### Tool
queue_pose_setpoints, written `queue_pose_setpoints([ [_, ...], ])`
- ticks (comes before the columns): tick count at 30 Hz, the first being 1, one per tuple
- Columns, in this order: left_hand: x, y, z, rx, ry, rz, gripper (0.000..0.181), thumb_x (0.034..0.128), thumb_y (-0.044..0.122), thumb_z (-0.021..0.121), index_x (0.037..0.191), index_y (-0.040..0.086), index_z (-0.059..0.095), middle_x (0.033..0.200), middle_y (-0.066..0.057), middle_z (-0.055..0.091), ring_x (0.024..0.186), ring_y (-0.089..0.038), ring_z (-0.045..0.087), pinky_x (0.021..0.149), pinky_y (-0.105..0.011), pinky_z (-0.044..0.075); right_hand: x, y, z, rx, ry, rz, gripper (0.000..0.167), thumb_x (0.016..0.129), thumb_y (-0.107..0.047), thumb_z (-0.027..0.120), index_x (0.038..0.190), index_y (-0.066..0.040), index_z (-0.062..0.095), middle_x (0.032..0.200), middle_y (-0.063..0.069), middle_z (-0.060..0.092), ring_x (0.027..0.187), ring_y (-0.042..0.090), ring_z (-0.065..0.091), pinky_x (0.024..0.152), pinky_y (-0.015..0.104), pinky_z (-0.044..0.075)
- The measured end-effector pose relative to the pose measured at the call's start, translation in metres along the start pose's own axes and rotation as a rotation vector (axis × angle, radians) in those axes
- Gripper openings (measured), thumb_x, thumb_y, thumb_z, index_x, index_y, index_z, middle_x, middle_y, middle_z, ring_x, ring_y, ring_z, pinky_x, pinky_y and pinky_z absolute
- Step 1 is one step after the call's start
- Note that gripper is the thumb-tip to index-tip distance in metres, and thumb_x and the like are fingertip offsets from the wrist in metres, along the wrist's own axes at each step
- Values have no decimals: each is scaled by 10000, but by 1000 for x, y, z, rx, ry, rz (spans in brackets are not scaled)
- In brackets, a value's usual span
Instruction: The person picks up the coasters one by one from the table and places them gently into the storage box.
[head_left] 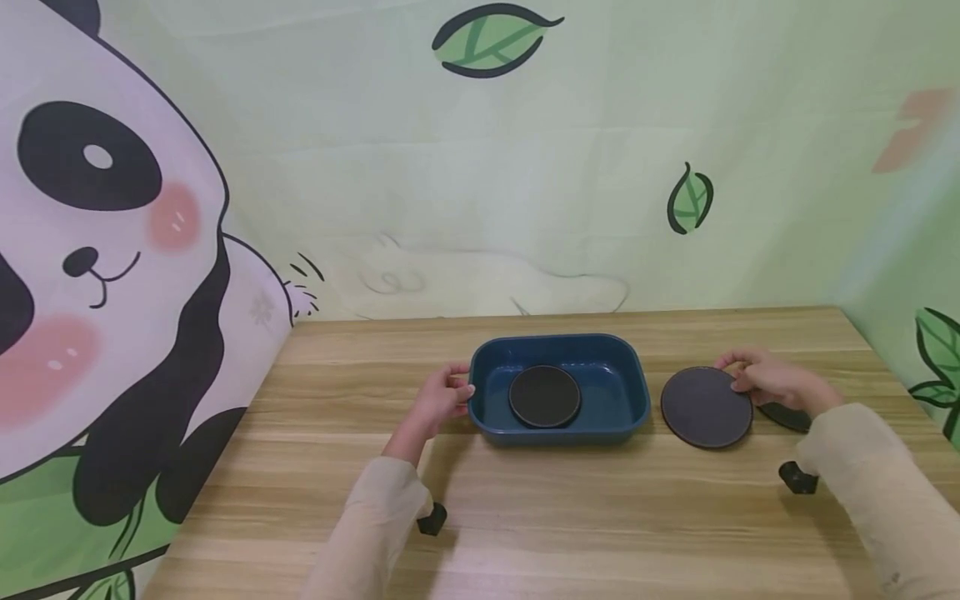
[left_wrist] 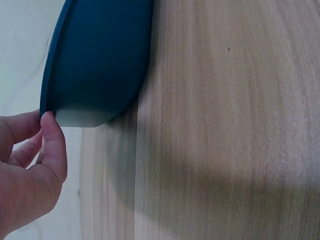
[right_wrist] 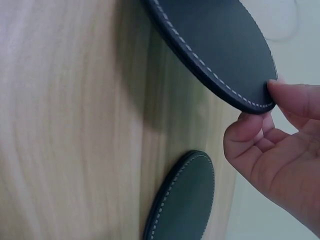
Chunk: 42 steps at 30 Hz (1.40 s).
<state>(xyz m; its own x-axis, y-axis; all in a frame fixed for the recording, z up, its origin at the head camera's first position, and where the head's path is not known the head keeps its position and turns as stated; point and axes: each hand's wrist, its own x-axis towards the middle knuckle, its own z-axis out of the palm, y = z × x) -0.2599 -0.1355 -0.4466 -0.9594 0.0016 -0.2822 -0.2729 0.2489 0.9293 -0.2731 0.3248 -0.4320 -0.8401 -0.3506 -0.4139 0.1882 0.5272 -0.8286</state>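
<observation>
A deep blue rectangular dish [head_left: 607, 435] with rounded corners stands on the wooden table. My left hand [head_left: 444, 396] pinches its left rim, and the left wrist view shows the thumb and fingertips at the edge of the dish [left_wrist: 100, 60]. Inside the dish lies a round black coaster [head_left: 545, 397]. My right hand [head_left: 783, 382] pinches the edge of a second dark round coaster [head_left: 705, 408], held above the table to the right of the dish. White stitching runs round this coaster [right_wrist: 215, 45] in the right wrist view.
Another stitched round coaster [right_wrist: 185, 200] lies on the table below my right hand, partly covered by the hand and wrist in the head view. The wooden table [head_left: 600, 517] ends at a wall cloth [head_left: 487, 192] printed with a panda and leaves.
</observation>
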Motion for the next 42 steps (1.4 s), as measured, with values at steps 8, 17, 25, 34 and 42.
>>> queue_pose_setpoints([
  [8, 0, 0, 0, -5, 0, -4, 357, 856, 5, 521, 1208, 34, 465, 921, -80, 467, 723, -153, 510, 631, -276, 490, -8, -10, -8, 112, -108, -51, 272, 820, -5, 486, 1044, -157, 461, 846, -17, 528, 751, 115, 569, 663, 319, 490],
  [17, -1, 1, 0, -5, 3, -7, 356, 853, 6, 529, 1203, 43, 474, 898, -66, 463, 714, -136, 499, 600, -253, 481, -8, -25, -9, 176, -127, -113, 284, 824, 1, 493, 1004, -219, 472, 848, -50, 531, 751, 101, 559, 671, 330, 490],
  [25, -1, 2, 0, -8, -10, 2, 360, 854, -4, 521, 1208, 25, 465, 909, -76, 466, 733, -162, 518, 606, -252, 480, -5, -39, -2, 254, -144, -164, 266, 852, -6, 482, 1016, -216, 486, 865, -57, 537, 760, 102, 549, 691, 334, 458],
  [34, 0, 2, -1, 11, -1, -14, 351, 856, 9, 525, 1202, 44, 476, 944, -96, 477, 730, -157, 510, 643, -278, 497, 5, -58, 17, 301, -68, -134, 262, 841, 11, 484, 987, -206, 495, 831, -55, 564, 729, 103, 559, 658, 297, 462],
  [42, 1, 0, -1, 20, -1, -7, 352, 858, 14, 525, 1205, 43, 477, 948, -100, 482, 771, -192, 526, 684, -311, 508, 22, -69, 35, 376, -36, -148, 266, 830, 27, 496, 1003, -174, 486, 807, -39, 579, 675, 96, 566, 601, 256, 460],
])
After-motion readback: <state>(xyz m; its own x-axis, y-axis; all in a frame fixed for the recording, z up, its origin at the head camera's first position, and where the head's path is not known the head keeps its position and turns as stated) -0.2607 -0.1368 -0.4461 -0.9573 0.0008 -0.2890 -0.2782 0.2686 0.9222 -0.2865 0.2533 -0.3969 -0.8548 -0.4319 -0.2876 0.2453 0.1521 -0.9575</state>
